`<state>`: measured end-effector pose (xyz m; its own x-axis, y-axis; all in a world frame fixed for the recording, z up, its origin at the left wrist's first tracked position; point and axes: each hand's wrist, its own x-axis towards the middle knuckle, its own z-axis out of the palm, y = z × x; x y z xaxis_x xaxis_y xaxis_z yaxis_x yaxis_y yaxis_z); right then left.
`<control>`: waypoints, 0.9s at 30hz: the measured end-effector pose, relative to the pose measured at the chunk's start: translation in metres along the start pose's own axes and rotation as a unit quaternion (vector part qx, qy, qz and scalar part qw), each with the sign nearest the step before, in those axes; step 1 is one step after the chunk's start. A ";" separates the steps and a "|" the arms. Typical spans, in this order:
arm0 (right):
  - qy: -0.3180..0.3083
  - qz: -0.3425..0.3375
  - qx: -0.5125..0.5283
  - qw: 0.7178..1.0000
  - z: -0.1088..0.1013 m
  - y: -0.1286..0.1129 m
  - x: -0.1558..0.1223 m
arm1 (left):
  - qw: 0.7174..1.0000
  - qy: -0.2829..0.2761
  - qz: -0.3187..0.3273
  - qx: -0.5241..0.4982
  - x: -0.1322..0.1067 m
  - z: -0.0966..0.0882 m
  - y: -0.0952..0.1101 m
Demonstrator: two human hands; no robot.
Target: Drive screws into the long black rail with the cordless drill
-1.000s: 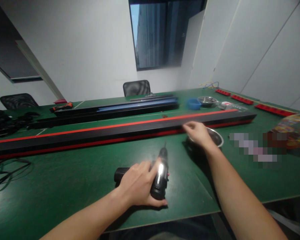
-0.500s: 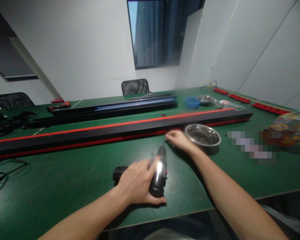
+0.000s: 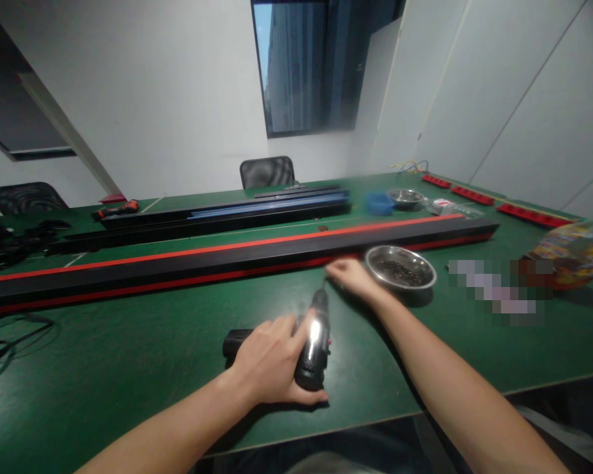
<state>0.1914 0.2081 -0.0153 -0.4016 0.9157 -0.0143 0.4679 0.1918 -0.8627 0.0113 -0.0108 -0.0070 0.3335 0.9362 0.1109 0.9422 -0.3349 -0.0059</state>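
Note:
On the green table, my left hand (image 3: 269, 359) is wrapped round a black and silver power screwdriver (image 3: 316, 349) that lies on its side. Its bit points away from me, toward the long black and red bar. The fingers of my right hand (image 3: 350, 275) are pinched together at the tip of that bit; whatever they hold there is too small to make out. Just right of this hand stands a steel bowl (image 3: 401, 266) with many small dark screws inside. Behind both hands runs the long black bar with red edges (image 3: 217, 257).
More dark bars (image 3: 277, 209) lie farther back, near a blue container (image 3: 379, 204) and a second steel bowl (image 3: 406, 197). Black cables (image 3: 14, 336) are at the left, an orange and black tool (image 3: 121, 209) at the back left. A colourful plastic jar (image 3: 573, 253) stands at the right.

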 end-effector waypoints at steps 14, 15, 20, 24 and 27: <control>0.024 0.017 -0.034 0.999 0.005 -0.003 -0.001 | 1.000 -0.002 -0.002 -0.009 0.000 -0.001 -0.001; 0.027 0.017 -0.039 0.999 0.005 -0.003 -0.001 | 1.000 -0.002 -0.002 -0.009 0.000 -0.001 -0.001; 0.025 0.015 -0.045 0.999 0.006 -0.003 -0.001 | 1.000 -0.004 -0.002 -0.009 0.000 -0.001 -0.001; 0.040 0.024 -0.027 0.999 0.007 0.003 0.004 | 1.000 -0.006 -0.003 -0.008 0.000 -0.001 0.000; 0.042 0.029 -0.012 0.999 0.007 0.008 0.006 | 1.000 -0.007 -0.005 -0.009 0.000 -0.001 0.000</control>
<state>0.1873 0.2125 -0.0254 -0.3063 0.9517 -0.0216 0.5085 0.1444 -0.8489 0.0116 -0.0110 -0.0061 0.3251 0.9407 0.0972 0.9447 -0.3277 0.0122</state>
